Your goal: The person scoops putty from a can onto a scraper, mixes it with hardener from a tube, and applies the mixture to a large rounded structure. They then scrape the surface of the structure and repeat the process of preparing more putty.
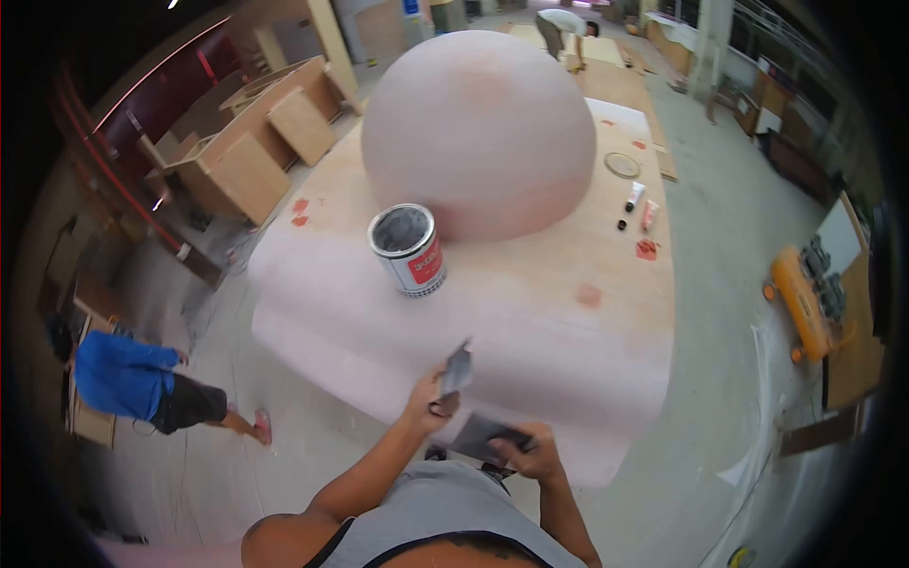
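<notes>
My left hand [433, 399] is closed around a small flat scraper [458, 367], its blade pointing up and away from me. Just to the right and lower, my right hand [534, 452] grips a wider dark flat blade [481, 436] that points left. Both hands are over the near edge of a large pale pinkish surface [568, 350]. Beyond them an open can [422, 268] with a red label stands upright, grey material inside. Behind the can rises a big smooth dome [478, 133] with faint reddish patches.
Two tubes [635, 196] [650, 215] and a round lid [622, 165] lie right of the dome. A person in blue [123, 374] is at the left, another person [565, 24] bends over at the back. Wooden cabinets [232, 170] stand left, an orange compressor [800, 298] right.
</notes>
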The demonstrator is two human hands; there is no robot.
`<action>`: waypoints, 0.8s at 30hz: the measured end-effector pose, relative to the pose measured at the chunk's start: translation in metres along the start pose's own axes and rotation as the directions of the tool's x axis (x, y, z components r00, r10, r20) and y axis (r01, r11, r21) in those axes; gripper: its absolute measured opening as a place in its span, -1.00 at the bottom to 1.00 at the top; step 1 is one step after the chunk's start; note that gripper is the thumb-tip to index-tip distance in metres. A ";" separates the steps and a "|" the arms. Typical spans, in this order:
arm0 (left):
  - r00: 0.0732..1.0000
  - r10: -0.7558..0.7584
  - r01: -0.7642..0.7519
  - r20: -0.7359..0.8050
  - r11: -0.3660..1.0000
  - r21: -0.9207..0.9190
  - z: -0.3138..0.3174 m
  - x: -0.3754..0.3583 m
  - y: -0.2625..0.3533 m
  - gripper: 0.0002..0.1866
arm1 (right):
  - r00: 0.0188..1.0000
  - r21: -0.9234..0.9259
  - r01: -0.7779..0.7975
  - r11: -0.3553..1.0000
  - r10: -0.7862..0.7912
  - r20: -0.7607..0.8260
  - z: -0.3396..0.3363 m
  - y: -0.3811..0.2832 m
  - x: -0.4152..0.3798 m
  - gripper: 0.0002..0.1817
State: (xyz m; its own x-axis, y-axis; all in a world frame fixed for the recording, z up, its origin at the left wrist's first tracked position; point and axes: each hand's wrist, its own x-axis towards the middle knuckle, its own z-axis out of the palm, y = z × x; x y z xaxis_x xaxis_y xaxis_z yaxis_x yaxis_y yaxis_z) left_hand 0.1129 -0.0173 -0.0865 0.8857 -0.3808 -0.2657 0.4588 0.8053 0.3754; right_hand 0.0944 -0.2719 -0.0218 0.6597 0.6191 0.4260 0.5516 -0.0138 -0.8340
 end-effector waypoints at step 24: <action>0.478 0.747 -0.860 -0.461 0.504 -0.077 -0.092 0.195 0.128 -0.39 | -0.478 0.865 0.161 0.476 0.804 -0.354 0.383 -0.075 -0.464 -0.63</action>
State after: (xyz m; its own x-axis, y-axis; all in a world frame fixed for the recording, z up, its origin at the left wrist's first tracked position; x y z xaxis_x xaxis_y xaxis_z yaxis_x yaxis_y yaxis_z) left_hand 0.3379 0.0536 -0.1720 0.7338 0.6292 -0.2563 -0.5364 0.7681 0.3497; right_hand -0.4483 -0.2573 -0.2910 0.3090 -0.5848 -0.7500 -0.0726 0.7718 -0.6317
